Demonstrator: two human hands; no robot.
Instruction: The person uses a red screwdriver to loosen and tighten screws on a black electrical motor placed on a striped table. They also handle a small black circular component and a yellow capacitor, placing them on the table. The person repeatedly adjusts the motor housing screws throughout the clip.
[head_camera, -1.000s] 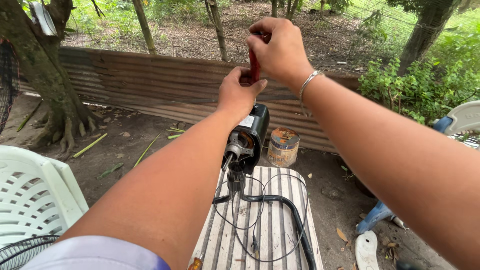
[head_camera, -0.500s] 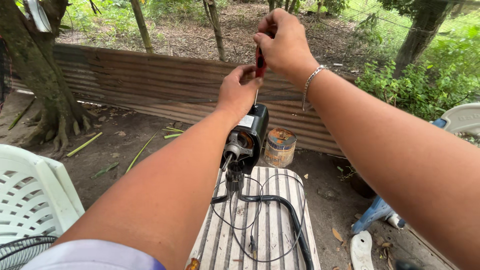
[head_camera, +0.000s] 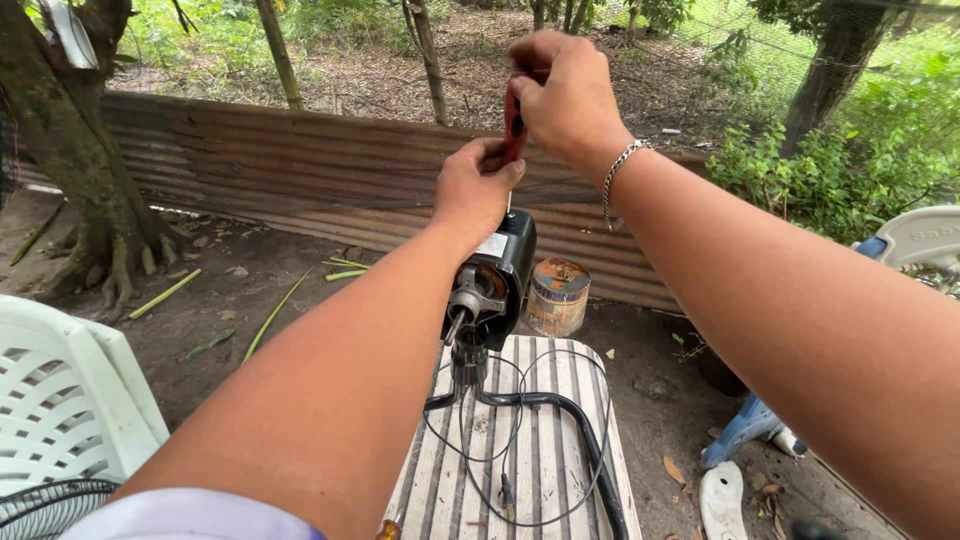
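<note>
A black electric motor (head_camera: 495, 280) with a bare metal shaft stands at the far end of a slatted bench (head_camera: 545, 450). My left hand (head_camera: 478, 190) rests on top of the motor, its fingertips touching the shank of a red-handled screwdriver (head_camera: 514, 125). My right hand (head_camera: 565, 95) is closed around the screwdriver's handle, held upright above the motor. A black cable (head_camera: 560, 420) and thin wires trail from the motor across the bench.
A rusty tin can (head_camera: 557, 295) stands behind the bench by a corrugated metal fence (head_camera: 300, 170). A white plastic chair (head_camera: 60, 400) is at the left, a tree trunk (head_camera: 80, 150) beyond it. Blue and white plastic pieces (head_camera: 740, 450) lie on the ground at the right.
Both hands stay on the screwdriver and motor; my right hand has shifted slightly on the handle. The view has dropped a little.
</note>
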